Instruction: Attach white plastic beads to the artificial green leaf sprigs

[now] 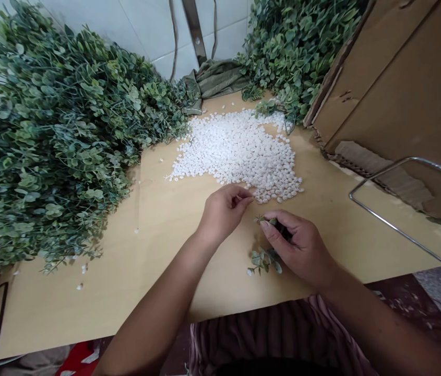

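Note:
My right hand [298, 245] is closed around a sprig of artificial greenery [266, 259]. Its leaves hang below the fingers, with a small white piece on one tip, and another tip pokes out by the thumb. Just left of it, my left hand [226, 211] has thumb and forefinger pinched together at the near edge of a heap of small white pieces [236, 149]. Whatever lies between those fingertips is too small or hidden to name. The heap is spread over the light wooden tabletop [157, 250].
A large mass of artificial greenery [67, 120] covers the left side, and another bunch [294, 52] stands at the back right. A cardboard box [408, 94] and a bent metal rod [392, 224] are on the right. Dark green cloth [222, 78] lies against the tiled wall.

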The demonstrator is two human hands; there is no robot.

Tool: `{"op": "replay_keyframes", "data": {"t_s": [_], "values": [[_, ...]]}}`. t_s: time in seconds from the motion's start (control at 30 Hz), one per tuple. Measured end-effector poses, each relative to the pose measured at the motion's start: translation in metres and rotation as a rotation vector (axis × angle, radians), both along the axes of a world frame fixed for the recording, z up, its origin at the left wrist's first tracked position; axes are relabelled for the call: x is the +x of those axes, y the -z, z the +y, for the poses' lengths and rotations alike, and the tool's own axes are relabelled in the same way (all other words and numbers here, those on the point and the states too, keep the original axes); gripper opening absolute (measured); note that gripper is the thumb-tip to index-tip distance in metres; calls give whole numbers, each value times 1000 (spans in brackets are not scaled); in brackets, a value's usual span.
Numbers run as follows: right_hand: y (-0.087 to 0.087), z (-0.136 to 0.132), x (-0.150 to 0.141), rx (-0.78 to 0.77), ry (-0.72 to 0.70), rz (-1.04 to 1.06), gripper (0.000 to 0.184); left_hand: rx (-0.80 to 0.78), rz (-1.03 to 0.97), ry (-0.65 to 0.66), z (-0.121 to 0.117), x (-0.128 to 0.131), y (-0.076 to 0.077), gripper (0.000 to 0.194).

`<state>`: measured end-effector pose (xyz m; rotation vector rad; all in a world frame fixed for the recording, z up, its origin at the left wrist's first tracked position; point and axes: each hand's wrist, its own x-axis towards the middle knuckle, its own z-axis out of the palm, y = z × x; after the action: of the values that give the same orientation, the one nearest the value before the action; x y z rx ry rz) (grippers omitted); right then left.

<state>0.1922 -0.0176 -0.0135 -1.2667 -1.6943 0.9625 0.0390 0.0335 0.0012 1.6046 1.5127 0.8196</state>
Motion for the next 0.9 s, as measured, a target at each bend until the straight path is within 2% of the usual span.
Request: {"op": "replay_keyframes", "data": {"t_s": [0.13, 0.23, 0.4, 0.9], "values": [[-2, -2, -2, -28, -13, 46, 17, -290, -558, -161, -26, -4, -6, 13], [-3, -4, -5, -65, -62, 87, 19, -377, -732, -269, -45, -5, -6, 21], [-5, -6, -8, -98, -78, 128, 20, -418, -848, -373, -56, -5, -3, 24], [-14, -5, -13, -48, -6, 154, 19, -403, -846, -322, -56, -1, -1, 22]]}}
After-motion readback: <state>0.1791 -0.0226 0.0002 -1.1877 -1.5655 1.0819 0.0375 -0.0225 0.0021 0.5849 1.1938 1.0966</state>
